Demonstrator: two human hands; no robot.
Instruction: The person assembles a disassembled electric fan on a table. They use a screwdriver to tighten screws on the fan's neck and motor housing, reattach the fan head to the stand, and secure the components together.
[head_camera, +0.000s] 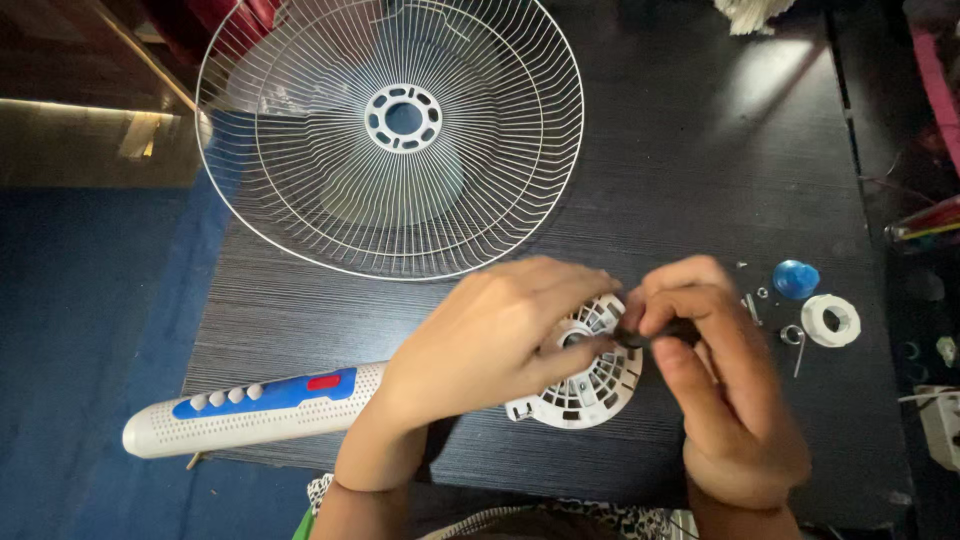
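- both hands work on the white vented motor housing, which lies on the dark table at the head of the long white fan body with blue button strip.
- left hand lies over the housing's near-left side, fingers closed down against its centre, thumb and forefinger pressed together there; what they pinch is hidden.
- right hand pinches a small dark part at the housing's right rim, fingertips tight on it.
- housing looks like thin moulded plastic: light, stiff, with slotted ribs that probably crack if squeezed or levered; the solid outer rim seems the safest hold.
- dark part is small and likely slippery, so a fingertip pinch suits it.
- right of the housing, near it, lie loose bits: a blue cap, a white ring nut, small screws and a washer.
- beyond the housing, well apart, rests a white wire fan guard, light and springy by its look.
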